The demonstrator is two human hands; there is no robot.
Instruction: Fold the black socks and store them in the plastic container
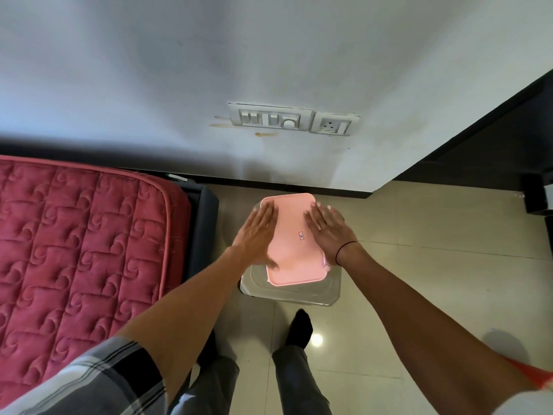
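A pink lid [294, 247] lies on top of the plastic container, which stands on a grey stool [326, 292] on the floor. The container's body and anything inside it are hidden under the lid. My left hand [257, 235] rests flat on the lid's left side, fingers spread, thumb near the front left corner. My right hand [329, 230] lies flat on the lid's right side, with a thin black band at the wrist. No loose black socks show; the only socks in view are on my own feet [299, 326] below the stool.
A bed with a quilted red mattress [80, 250] fills the left side, its dark frame [205, 232] close to the stool. A white wall with a switch panel [287, 119] lies straight ahead. A dark cabinet [490, 145] stands at the right. Glossy floor tiles [419, 229] surround the stool.
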